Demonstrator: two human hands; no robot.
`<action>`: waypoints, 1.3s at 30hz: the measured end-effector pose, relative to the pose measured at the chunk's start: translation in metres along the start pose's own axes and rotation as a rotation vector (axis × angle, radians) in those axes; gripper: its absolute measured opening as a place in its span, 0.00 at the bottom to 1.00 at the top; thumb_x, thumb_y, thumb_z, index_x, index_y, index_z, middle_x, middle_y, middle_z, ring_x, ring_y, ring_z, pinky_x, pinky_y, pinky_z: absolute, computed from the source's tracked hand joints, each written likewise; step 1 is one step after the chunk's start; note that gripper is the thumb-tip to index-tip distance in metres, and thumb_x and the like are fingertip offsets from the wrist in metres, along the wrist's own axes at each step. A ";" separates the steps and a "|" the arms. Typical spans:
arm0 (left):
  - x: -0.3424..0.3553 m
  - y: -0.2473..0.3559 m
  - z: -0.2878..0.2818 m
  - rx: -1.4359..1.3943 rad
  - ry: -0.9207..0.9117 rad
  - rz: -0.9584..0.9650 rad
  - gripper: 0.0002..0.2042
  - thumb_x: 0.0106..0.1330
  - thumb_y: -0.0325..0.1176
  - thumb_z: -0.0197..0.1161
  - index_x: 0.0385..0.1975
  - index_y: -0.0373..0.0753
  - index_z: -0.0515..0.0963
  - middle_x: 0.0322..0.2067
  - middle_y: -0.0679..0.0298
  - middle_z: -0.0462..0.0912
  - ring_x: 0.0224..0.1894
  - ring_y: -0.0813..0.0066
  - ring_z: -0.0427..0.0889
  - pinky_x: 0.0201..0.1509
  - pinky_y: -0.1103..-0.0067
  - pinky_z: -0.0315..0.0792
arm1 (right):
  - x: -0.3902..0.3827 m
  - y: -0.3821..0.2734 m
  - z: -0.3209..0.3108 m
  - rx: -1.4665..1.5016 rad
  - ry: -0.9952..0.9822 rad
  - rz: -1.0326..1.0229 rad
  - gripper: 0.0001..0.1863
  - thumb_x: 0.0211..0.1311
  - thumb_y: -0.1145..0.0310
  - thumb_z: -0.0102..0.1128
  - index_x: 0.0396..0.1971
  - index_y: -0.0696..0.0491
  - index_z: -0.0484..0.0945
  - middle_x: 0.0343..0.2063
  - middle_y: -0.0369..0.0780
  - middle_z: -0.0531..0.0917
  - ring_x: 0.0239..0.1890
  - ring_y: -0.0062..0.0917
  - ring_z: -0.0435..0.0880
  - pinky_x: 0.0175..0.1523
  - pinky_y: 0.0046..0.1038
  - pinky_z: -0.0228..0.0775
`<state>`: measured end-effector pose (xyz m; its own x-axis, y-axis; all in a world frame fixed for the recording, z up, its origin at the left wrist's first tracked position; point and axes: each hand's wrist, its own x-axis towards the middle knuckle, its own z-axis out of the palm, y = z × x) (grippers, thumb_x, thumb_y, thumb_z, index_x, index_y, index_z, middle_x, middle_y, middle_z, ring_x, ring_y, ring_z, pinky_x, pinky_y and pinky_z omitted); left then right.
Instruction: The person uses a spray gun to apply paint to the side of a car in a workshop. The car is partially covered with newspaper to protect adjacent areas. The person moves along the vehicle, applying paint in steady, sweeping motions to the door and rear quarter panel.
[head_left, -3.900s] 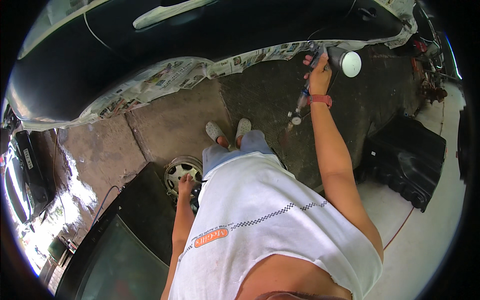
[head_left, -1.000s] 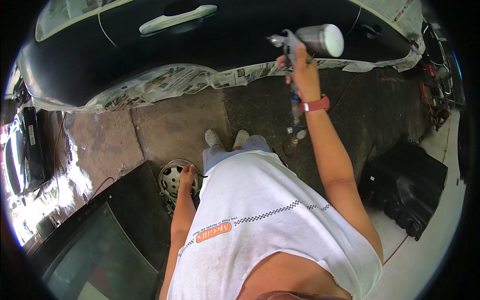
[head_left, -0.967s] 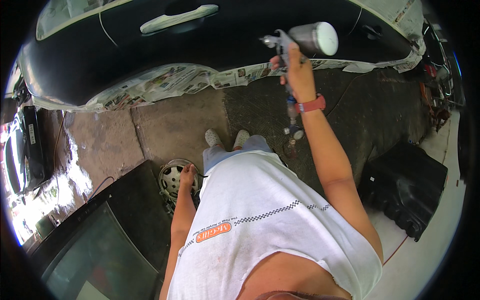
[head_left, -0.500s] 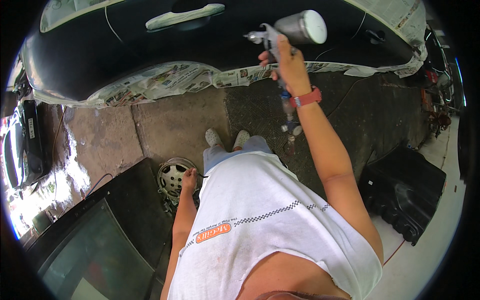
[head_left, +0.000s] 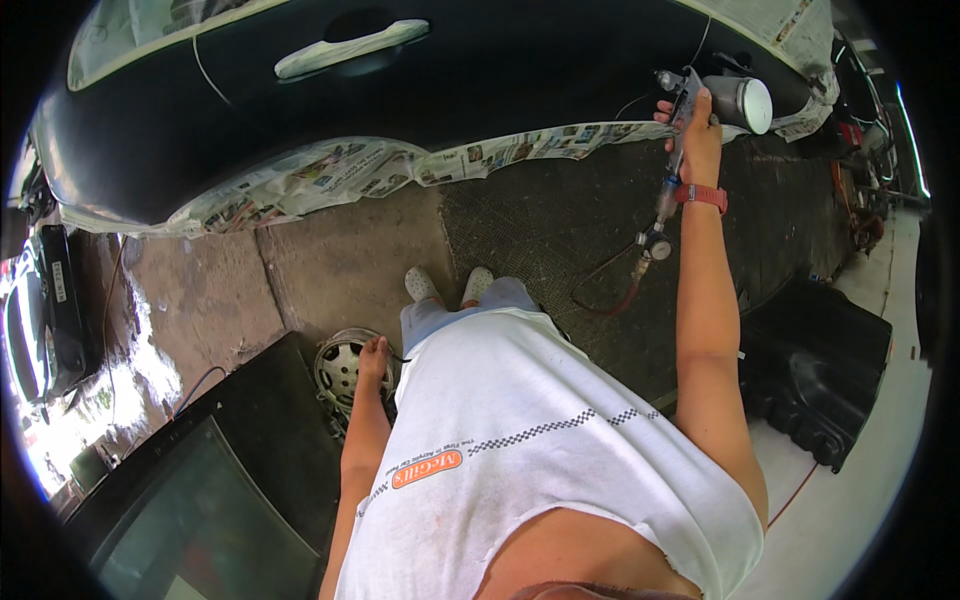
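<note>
Holding a silver spray gun (head_left: 686, 96) in our right hand (head_left: 701, 140), fingers clamped round it, we have swung it rightward within the last half second; its nozzle (head_left: 664, 79), just past those fingertips, now lies before another stretch of black car panel (head_left: 500, 75), seemingly where our work is. Our left hand (head_left: 373, 360) curls its fingers beside a wheel cover (head_left: 336, 367); whether they grip anything, we cannot tell.

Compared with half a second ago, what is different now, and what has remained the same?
The right hand has moved to the right along the black car panel, carrying the spray gun with it. Nothing was visibly taken up or let go. The left hand stays low beside the white shirt, and the newspaper masking is unchanged.
</note>
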<state>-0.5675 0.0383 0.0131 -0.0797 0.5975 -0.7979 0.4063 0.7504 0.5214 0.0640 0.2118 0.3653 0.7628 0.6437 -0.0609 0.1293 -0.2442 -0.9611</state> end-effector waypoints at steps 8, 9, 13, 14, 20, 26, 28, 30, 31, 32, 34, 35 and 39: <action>-0.005 0.014 0.000 0.019 0.020 -0.061 0.22 0.73 0.44 0.61 0.57 0.32 0.77 0.45 0.59 0.84 0.44 0.70 0.81 0.51 0.73 0.74 | -0.025 -0.014 0.041 0.126 -0.174 0.033 0.36 0.74 0.35 0.42 0.49 0.57 0.78 0.33 0.43 0.88 0.34 0.26 0.88 0.20 0.20 0.67; -0.003 0.013 0.000 0.027 0.011 -0.065 0.22 0.73 0.44 0.62 0.57 0.33 0.77 0.45 0.59 0.84 0.44 0.70 0.81 0.51 0.73 0.74 | -0.031 -0.015 0.052 0.142 -0.229 0.036 0.36 0.73 0.35 0.42 0.49 0.57 0.78 0.33 0.43 0.88 0.34 0.25 0.88 0.20 0.20 0.66; -0.004 0.006 0.000 0.025 0.019 -0.034 0.23 0.72 0.45 0.64 0.57 0.33 0.77 0.45 0.59 0.84 0.44 0.71 0.81 0.51 0.73 0.74 | -0.062 -0.021 0.103 0.164 -0.403 0.039 0.37 0.74 0.35 0.43 0.55 0.59 0.75 0.33 0.44 0.87 0.34 0.24 0.88 0.19 0.19 0.66; -0.004 0.003 0.000 0.022 0.023 -0.021 0.23 0.72 0.46 0.64 0.57 0.33 0.77 0.45 0.59 0.84 0.44 0.71 0.81 0.51 0.73 0.74 | -0.069 -0.025 0.114 0.166 -0.444 0.038 0.37 0.74 0.36 0.43 0.55 0.59 0.75 0.33 0.44 0.87 0.33 0.24 0.87 0.19 0.18 0.65; 0.008 -0.031 0.002 -0.027 -0.008 -0.029 0.29 0.69 0.52 0.66 0.58 0.32 0.76 0.45 0.59 0.84 0.44 0.69 0.82 0.50 0.72 0.74 | -0.092 -0.044 0.150 0.268 -0.656 0.035 0.35 0.75 0.37 0.43 0.55 0.58 0.76 0.33 0.44 0.87 0.34 0.23 0.88 0.19 0.18 0.65; 0.019 -0.064 0.007 -0.005 0.031 0.044 0.19 0.75 0.45 0.61 0.52 0.35 0.79 0.34 0.65 0.83 0.30 0.77 0.77 0.33 0.76 0.72 | -0.063 -0.045 0.140 0.257 -0.580 0.009 0.34 0.75 0.37 0.42 0.54 0.57 0.75 0.34 0.45 0.87 0.34 0.25 0.88 0.19 0.18 0.65; 0.010 -0.051 0.010 -0.013 0.043 0.048 0.19 0.75 0.44 0.61 0.52 0.35 0.78 0.33 0.65 0.83 0.29 0.77 0.77 0.32 0.76 0.72 | -0.047 -0.039 0.120 0.225 -0.471 0.012 0.36 0.74 0.35 0.42 0.55 0.56 0.75 0.34 0.45 0.88 0.35 0.26 0.88 0.20 0.19 0.65; 0.004 -0.037 0.012 -0.045 0.047 0.015 0.19 0.75 0.44 0.61 0.53 0.34 0.78 0.33 0.65 0.83 0.29 0.77 0.77 0.32 0.76 0.72 | -0.029 -0.031 0.094 0.212 -0.374 0.015 0.37 0.73 0.34 0.42 0.55 0.56 0.74 0.34 0.45 0.88 0.36 0.26 0.88 0.20 0.19 0.65; 0.004 -0.036 0.011 -0.040 0.025 -0.006 0.22 0.73 0.47 0.62 0.55 0.33 0.77 0.38 0.61 0.84 0.35 0.73 0.79 0.39 0.74 0.73 | -0.022 -0.029 0.081 0.207 -0.337 0.023 0.38 0.72 0.33 0.42 0.55 0.56 0.74 0.35 0.45 0.88 0.36 0.27 0.88 0.21 0.20 0.65; 0.005 -0.034 0.008 -0.035 0.001 -0.026 0.26 0.71 0.50 0.63 0.57 0.32 0.76 0.42 0.58 0.84 0.40 0.69 0.81 0.45 0.72 0.74 | -0.015 -0.024 0.068 0.206 -0.294 0.019 0.37 0.72 0.33 0.43 0.54 0.56 0.75 0.35 0.45 0.88 0.36 0.27 0.89 0.20 0.20 0.65; 0.009 -0.037 0.003 -0.015 -0.012 -0.030 0.29 0.70 0.51 0.63 0.59 0.31 0.76 0.46 0.54 0.85 0.46 0.65 0.83 0.51 0.70 0.76 | -0.004 -0.019 0.041 0.208 -0.195 0.033 0.36 0.74 0.34 0.41 0.52 0.56 0.75 0.36 0.46 0.88 0.36 0.28 0.89 0.20 0.21 0.66; 0.012 -0.040 0.002 -0.003 -0.002 -0.015 0.27 0.71 0.50 0.63 0.58 0.31 0.76 0.46 0.54 0.85 0.46 0.66 0.83 0.51 0.70 0.76 | 0.002 -0.016 0.029 0.201 -0.158 0.030 0.36 0.74 0.35 0.41 0.52 0.56 0.75 0.36 0.46 0.88 0.35 0.28 0.89 0.20 0.22 0.66; 0.028 -0.049 -0.001 0.081 0.020 0.066 0.25 0.72 0.46 0.62 0.57 0.30 0.77 0.46 0.54 0.85 0.46 0.66 0.83 0.52 0.70 0.76 | 0.011 0.006 -0.008 0.154 0.008 0.037 0.36 0.75 0.36 0.40 0.51 0.57 0.77 0.36 0.47 0.88 0.35 0.28 0.89 0.20 0.23 0.67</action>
<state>-0.5904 0.0186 -0.0351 -0.0676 0.6512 -0.7558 0.4836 0.6840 0.5461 0.0787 0.2117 0.3607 0.7700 0.6309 -0.0953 0.0028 -0.1527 -0.9883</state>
